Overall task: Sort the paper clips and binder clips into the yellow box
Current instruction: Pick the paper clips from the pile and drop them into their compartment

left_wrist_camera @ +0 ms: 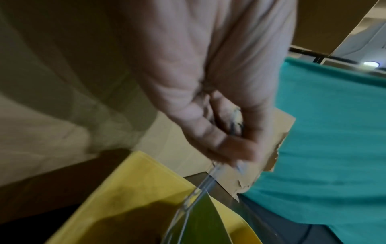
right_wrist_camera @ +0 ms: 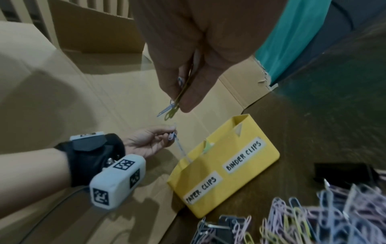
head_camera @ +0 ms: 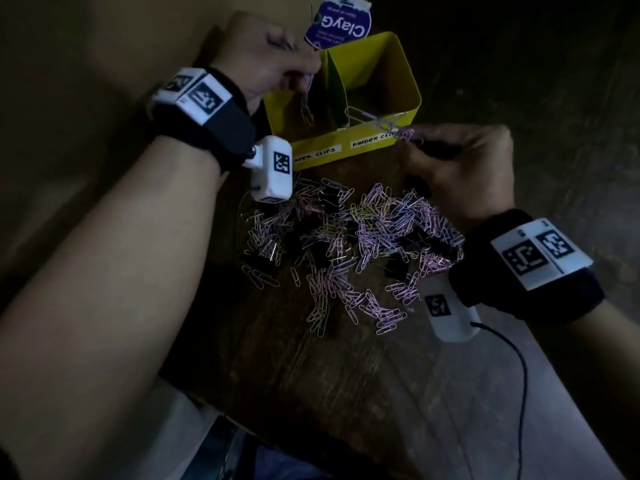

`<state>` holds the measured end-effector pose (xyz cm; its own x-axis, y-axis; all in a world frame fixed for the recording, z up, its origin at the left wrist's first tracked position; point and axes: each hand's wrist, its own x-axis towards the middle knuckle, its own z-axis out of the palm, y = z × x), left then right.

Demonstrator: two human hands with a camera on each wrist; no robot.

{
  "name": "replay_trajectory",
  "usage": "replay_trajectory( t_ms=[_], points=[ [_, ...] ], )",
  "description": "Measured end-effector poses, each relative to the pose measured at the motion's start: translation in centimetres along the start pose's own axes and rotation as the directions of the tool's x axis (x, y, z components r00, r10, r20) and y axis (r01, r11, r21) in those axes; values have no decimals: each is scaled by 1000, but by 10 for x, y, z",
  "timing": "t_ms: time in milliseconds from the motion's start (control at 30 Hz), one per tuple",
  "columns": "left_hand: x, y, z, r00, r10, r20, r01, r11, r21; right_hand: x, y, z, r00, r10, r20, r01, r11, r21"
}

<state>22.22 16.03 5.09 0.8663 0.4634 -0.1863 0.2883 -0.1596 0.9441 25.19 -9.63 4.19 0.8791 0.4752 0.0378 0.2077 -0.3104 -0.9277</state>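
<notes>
Two hands, left hand point(head_camera: 263, 57) and right hand point(head_camera: 460, 168), each pinch paper clips point(right_wrist_camera: 170, 108) by one yellow box point(head_camera: 408, 95)

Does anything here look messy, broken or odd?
Yes. Paper clips and black binder clips lie mixed in a spread heap on the table, unsorted. The left hand dangles linked paper clips over the yellow box. The cardboard behind has a torn edge.
</notes>
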Motion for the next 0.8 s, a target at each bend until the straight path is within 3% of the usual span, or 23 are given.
replay_trajectory(
  t_ms=[100,167,233,300,367,433,533,633,700,800],
  points=[
    [18,-8,-4,988,-5,-153,10,999,36,7,-3,0,1000,-8,-7,8,1000,-6],
    [24,-15,-2,992,-46,-115,63,987,148,10,-5,3,1000,-9,-7,8,1000,-21],
    [24,-26,2,992,-122,-31,125,924,360,17,-8,10,1000,-11,-2,11,998,-65],
    [20,-34,5,988,-154,-29,147,857,495,29,-10,18,1000,7,-1,-7,995,-98],
    [13,-39,7,990,-103,-97,136,873,469,43,-13,30,1000,19,17,-17,992,-123],
    [1,-41,7,981,-34,-190,94,943,318,60,-17,45,998,-18,65,33,973,-228],
    [-20,-48,5,941,23,-338,36,985,169,90,-19,72,990,-16,141,66,929,-363],
    [-50,-58,7,895,55,-443,18,987,158,113,-9,101,964,67,256,62,882,-467],
    [-69,-70,10,889,64,-453,20,984,177,117,-3,112,941,84,327,97,860,-501],
    [-97,-90,13,949,-11,-316,93,965,245,109,0,116,933,30,359,154,868,-473]
  ],
)
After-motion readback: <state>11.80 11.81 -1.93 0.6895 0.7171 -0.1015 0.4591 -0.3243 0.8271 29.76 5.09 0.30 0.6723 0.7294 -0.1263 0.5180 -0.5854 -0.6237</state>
